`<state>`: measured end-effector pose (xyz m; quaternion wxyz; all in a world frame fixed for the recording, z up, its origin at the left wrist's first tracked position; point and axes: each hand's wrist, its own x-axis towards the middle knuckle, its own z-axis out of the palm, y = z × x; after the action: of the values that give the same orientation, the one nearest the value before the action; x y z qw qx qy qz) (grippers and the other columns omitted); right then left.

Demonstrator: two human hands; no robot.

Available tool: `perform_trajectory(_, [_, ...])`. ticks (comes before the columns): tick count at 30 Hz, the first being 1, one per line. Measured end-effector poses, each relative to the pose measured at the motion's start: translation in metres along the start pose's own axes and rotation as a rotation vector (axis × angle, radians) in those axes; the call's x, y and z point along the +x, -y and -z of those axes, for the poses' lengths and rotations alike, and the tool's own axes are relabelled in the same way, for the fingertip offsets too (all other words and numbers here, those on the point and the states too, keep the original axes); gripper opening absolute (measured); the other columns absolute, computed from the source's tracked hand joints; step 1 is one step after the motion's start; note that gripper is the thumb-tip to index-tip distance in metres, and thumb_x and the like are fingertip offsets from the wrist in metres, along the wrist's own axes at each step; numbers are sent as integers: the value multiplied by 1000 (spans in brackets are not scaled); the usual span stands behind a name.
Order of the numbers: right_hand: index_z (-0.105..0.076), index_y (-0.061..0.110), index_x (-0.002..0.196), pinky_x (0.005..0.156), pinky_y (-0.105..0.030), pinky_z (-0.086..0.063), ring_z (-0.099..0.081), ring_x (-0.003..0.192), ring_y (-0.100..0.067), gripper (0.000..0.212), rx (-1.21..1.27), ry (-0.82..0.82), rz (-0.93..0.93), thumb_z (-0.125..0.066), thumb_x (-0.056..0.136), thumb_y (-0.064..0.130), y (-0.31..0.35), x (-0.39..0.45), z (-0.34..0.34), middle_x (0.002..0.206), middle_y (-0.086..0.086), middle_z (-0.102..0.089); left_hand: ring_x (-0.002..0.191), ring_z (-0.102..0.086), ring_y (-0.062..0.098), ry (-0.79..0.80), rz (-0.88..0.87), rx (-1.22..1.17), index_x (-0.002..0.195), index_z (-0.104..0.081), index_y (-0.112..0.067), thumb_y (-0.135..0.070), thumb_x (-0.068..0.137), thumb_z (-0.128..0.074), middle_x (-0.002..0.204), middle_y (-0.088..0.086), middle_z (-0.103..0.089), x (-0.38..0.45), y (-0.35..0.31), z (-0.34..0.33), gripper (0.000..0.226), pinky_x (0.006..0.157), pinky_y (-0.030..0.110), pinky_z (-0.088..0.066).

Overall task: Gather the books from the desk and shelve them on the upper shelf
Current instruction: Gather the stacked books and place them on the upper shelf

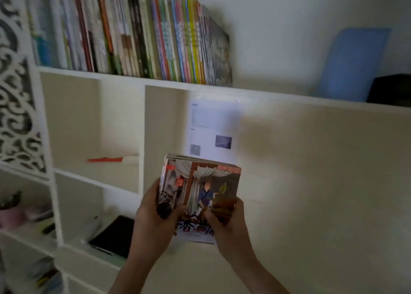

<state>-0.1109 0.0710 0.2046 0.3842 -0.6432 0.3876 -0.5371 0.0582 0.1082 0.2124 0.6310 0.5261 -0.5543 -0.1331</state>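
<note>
— Where are the books?
— A stack of books is held below the upper shelf, left hand and right hand gripping its lower corners, fingers curled round them.

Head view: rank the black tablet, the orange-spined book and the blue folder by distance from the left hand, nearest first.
1. Black tablet, lying just left of the left hand.
2. Orange-spined book, flat in the cubby above and left.
3. Blue folder, far upper right on the upper shelf.

Two bare forearms, no sleeves, left grip, right grip.
</note>
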Motion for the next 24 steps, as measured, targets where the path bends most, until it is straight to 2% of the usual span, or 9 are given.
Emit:
perform_trajectory(2, [-43, 13, 116, 71, -17, -53, -66, 81, -5, 37, 17, 11, 99, -67, 88, 9, 40, 5, -10, 95, -3, -63, 101, -65, 2, -68, -75, 11, 124, -52, -34, -12, 74, -79, 109, -16, -67, 13, -29, 25, 61, 83, 35, -57])
perform_trajectory(5, [-41, 13, 118, 71, -15, -52, -67, 82, -4, 40, 7, -35, 277, -66, 88, 7, 103, 20, -2, 92, 4, -64, 98, -65, -3, -121, -218, -4, 123, -53, -33, -9, 75, -78, 106, -18, -68, 42, -86, 40, 59, 82, 25, -56])
perform_trajectory(8, [-38, 14, 122, 70, -11, -51, -66, 86, 3, 45, -27, -110, 442, -66, 88, 7, 168, 48, 20, 95, 11, -62, 93, -65, -5, -126, -340, -45, 123, -54, -21, -14, 76, -78, 103, -14, -68, 86, -144, 39, 52, 78, 14, -52])
perform_trajectory(11, [-33, 16, 122, 66, -4, -48, -62, 83, 15, 47, -72, -157, 543, -65, 89, 8, 220, 90, 50, 98, 15, -57, 82, -66, 3, -100, -394, -109, 120, -53, -12, -22, 78, -77, 93, -7, -67, 138, -195, 22, 49, 75, 20, -56])
perform_trajectory(13, [-32, 14, 125, 66, -3, -48, -61, 81, 17, 49, -97, -170, 539, -64, 90, 10, 245, 125, 70, 100, 15, -56, 89, -67, 1, -57, -422, -169, 126, -50, -14, -17, 80, -75, 102, -6, -68, 170, -221, 4, 52, 77, 19, -57])
perform_trajectory(15, [-31, 12, 130, 70, -6, -51, -62, 87, 8, 50, -145, -163, 520, -63, 91, 14, 260, 159, 87, 106, 8, -58, 100, -65, 4, -52, -455, -175, 130, -46, -20, -16, 81, -75, 112, -5, -65, 199, -238, -16, 57, 83, 19, -56])
perform_trajectory(18, [-28, 11, 129, 67, -5, -50, -59, 96, -1, 47, -222, -111, 472, -59, 94, 18, 265, 201, 104, 112, -1, -57, 107, -61, 13, -89, -491, -150, 125, -46, -25, -17, 79, -76, 115, -2, -62, 237, -240, -45, 56, 90, 30, -53])
perform_trajectory(21, [-29, 11, 125, 62, -10, -51, -60, 94, -5, 42, -262, -59, 362, -57, 95, 22, 253, 231, 111, 112, -6, -55, 106, -61, 18, -105, -406, -117, 121, -48, -23, -21, 77, -77, 112, -1, -62, 263, -224, -68, 53, 90, 40, -54])
perform_trajectory(24, [-32, 9, 122, 67, -11, -51, -59, 102, -9, 38, -283, -26, 265, -57, 95, 22, 230, 249, 112, 108, -3, -55, 108, -59, 21, -107, -326, -101, 125, -47, -20, -22, 77, -78, 114, 0, -60, 266, -203, -83, 56, 91, 36, -53])
